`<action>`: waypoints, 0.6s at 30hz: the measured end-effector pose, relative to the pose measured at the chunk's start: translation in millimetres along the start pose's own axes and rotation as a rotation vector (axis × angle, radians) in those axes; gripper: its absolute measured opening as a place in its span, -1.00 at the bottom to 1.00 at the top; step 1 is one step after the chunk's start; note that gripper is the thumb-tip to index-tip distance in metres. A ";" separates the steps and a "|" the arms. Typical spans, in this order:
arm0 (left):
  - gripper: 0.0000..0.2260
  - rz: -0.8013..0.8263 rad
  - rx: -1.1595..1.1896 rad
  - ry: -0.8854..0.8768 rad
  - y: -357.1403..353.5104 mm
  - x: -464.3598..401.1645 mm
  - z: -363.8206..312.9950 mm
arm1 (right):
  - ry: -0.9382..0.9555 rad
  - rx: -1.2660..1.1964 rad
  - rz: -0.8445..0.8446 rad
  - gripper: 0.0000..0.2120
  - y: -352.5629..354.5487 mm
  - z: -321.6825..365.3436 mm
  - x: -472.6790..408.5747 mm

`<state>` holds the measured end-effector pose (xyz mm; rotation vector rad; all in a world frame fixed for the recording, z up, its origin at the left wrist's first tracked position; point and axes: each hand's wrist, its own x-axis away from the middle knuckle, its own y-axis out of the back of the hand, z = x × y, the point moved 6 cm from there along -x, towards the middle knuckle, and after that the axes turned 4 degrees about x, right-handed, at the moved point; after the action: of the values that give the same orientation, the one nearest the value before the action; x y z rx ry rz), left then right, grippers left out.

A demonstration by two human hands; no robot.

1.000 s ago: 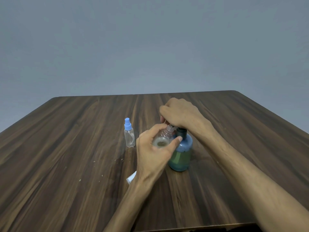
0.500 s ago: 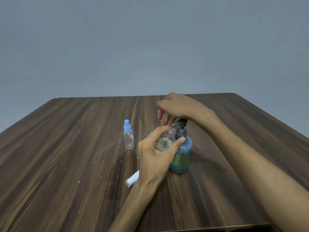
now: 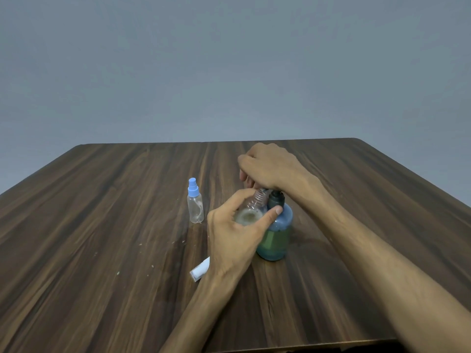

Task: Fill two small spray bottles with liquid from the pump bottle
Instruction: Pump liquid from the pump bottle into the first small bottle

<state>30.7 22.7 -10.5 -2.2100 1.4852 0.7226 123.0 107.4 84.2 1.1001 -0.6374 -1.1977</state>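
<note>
left hand grips open spray bottle, light, slick, hold mid-body | right hand curled over pump bottle head, probably pressing

The bench has a dark brown top with a long wood grain and rounded far corners. Some small pale crumbs lie on it. Behind it stands a plain grey-blue wall.

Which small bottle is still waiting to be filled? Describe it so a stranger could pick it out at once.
On the dark wooden table, look left of the green pump bottle that both hands are working at. The capped spray bottle stands there upright and alone, untouched. Its blue spray top and clear body set it apart from the uncapped bottle in the left hand.
</note>
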 end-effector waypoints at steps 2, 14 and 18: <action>-0.66 -0.001 0.005 0.003 0.4 -1.0 0.0 | -0.018 -0.002 0.037 -0.63 -6.0 -1.3 0.4; -0.64 0.047 -0.058 -0.001 2.8 -2.4 -1.5 | 0.018 0.022 -0.035 -0.65 -2.2 0.4 -0.3; -0.63 0.047 -0.074 0.003 3.0 -4.4 -3.9 | 0.032 0.005 -0.052 -0.64 -0.8 -0.4 -1.0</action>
<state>27.3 22.6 -4.9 -2.2375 1.5400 0.8025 122.7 108.4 83.5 1.1445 -0.5902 -1.2213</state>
